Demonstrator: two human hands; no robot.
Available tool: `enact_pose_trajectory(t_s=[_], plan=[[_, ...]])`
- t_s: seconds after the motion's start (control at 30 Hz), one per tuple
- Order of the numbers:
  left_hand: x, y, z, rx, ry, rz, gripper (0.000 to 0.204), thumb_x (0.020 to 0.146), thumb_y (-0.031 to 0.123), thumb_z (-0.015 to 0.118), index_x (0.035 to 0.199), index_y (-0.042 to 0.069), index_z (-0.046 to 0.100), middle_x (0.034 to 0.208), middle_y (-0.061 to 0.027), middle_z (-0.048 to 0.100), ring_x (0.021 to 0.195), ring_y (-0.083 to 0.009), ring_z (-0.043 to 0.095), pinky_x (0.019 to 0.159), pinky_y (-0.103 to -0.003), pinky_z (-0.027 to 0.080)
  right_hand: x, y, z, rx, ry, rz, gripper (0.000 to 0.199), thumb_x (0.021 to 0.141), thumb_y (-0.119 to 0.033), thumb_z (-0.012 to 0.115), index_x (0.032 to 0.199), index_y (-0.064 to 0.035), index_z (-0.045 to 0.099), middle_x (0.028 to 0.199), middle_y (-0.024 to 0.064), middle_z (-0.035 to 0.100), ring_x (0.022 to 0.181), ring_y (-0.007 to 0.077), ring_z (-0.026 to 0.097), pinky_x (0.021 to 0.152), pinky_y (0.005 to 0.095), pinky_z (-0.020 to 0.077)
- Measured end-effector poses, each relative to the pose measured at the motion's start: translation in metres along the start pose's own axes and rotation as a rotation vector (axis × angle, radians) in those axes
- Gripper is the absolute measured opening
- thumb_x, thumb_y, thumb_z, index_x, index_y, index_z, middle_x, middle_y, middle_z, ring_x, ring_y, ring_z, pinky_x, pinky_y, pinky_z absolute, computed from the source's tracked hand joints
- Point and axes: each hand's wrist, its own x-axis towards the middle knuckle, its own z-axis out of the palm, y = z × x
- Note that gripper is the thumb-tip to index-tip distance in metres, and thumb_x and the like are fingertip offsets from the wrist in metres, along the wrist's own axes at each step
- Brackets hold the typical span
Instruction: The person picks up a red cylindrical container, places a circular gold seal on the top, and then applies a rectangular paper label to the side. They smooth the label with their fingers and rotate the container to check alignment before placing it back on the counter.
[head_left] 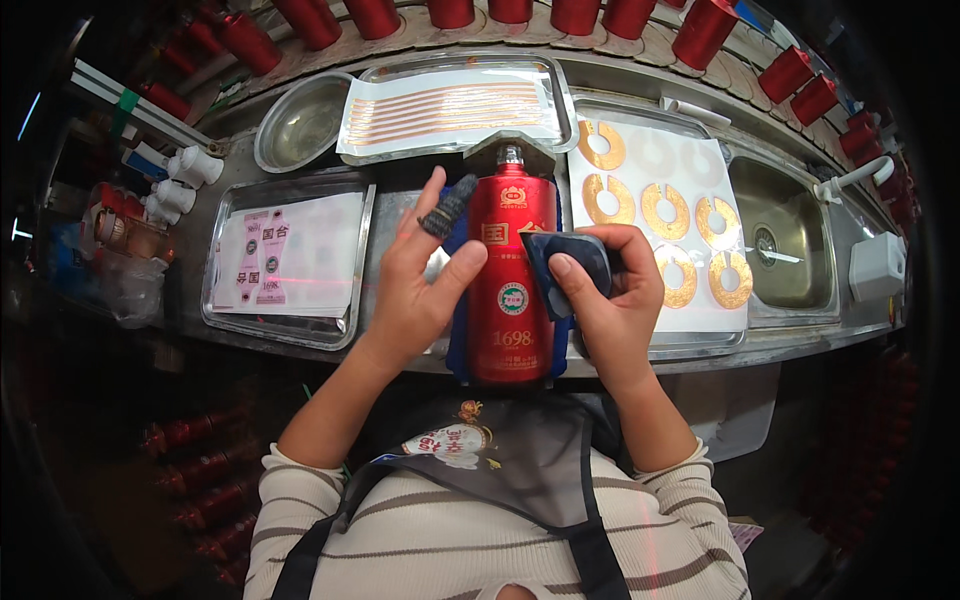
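Observation:
A red bottle [513,335] with gold lettering and a round green-and-white emblem lies in front of me, its neck pointing away. Blue padding [457,345] shows along its sides. My left hand [418,275] is at the bottle's left side, fingers spread, with nothing in it; a dark knitted sleeve covers one finger. Whether its thumb touches the bottle I cannot tell. Between the thumb and fingers of my right hand [625,300] is a dark blue flat scraper [580,262], its pointed corner over the bottle's right side, near the gold characters.
Printed film sheets fill a metal tray [357,300] at left. Beyond are a steel bowl [262,140] and a tray [565,100] of gold strips. Gold ring-shaped labels [665,212] lie on a white sheet at right, beside a sink [795,300]. Red bottles [705,35] line the far conveyor.

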Motion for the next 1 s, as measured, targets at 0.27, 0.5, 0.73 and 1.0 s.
enact_pose_trajectory(t_s=[0.27,0.5,0.73,1.0], plan=[[-0.052,-0.001,-0.012,-0.117,0.021,-0.272,0.074,0.086,0.024,0.081,0.147,-0.002,0.047,0.141,-0.0196,0.057,0.131,-0.026,0.054,0.11,-0.037,0.041,-0.034,0.01,-0.024,-0.081,0.153,0.035,0.022,0.089,-0.005,0.076,0.102,-0.0021,0.059,0.093,0.0028,0.062,0.083,0.0071,0.06,0.075,0.0216,0.0496],[0.079,-0.062,-0.102,0.139,0.511,-0.215,0.02,0.09,0.015,0.074,0.096,-0.003,0.07,0.079,-0.006,0.072,0.068,-0.0097,0.066,0.063,-0.027,0.053,-0.056,0.028,-0.043,-0.075,0.186,0.198,0.023,0.089,-0.003,0.075,0.102,-0.0023,0.057,0.096,0.0023,0.062,0.089,0.0069,0.057,0.081,0.0209,0.0473],[0.197,-0.134,-0.13,0.799,0.33,-0.447,0.053,0.07,0.039,0.084,0.104,0.003,0.065,0.107,-0.0165,0.073,0.102,-0.0349,0.07,0.086,-0.047,0.055,-0.034,0.04,-0.072,-0.118,0.177,0.238,0.031,0.089,-0.003,0.075,0.115,-0.0014,0.057,0.101,0.0033,0.062,0.094,0.0087,0.058,0.082,0.022,0.05],[0.22,-0.155,-0.134,0.83,0.286,-0.511,0.048,0.065,0.023,0.083,0.106,0.005,0.066,0.113,-0.0165,0.072,0.108,-0.0363,0.068,0.088,-0.046,0.056,0.0,0.031,-0.073,-0.106,0.136,0.133,0.043,0.09,-0.001,0.072,0.129,0.0006,0.054,0.117,0.0084,0.058,0.105,0.014,0.06,0.09,0.0255,0.0516]])
